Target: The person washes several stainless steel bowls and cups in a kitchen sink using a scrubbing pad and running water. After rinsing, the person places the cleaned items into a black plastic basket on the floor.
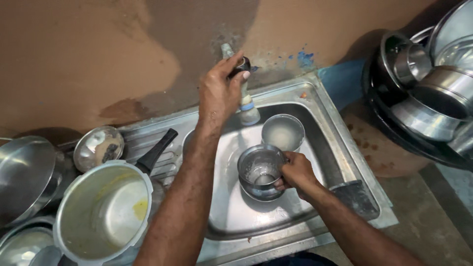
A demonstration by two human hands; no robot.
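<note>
Left hand (219,93) is wrapped around the black tap knob (240,65) on the far wall, fingers closed on it. Right hand (295,173) grips the rim of a small steel cup (259,170), holding it over the middle of the sink (340,162), just under and a bit near of the tap spout (248,109). I can't make out any water stream, so it looks like the rinsing step with the tap being worked right now. Next move would call for keeping the cup lined up under the spout and a firm pinch, since wet steel gets slippery.

A second round steel tumbler (283,132) sits just beyond the cup, with cloudy water in it. The sink is dull brushed steel with a ribbed drainboard on the left. Over there sits a pale metal pan (103,209) with a black handle and yellowish residue inside, plus a little bowl (97,147) with dark bits. Shiny steel pots (433,83) are stacked at far right. The wall (88,54) is brown with patchy damp marks.
</note>
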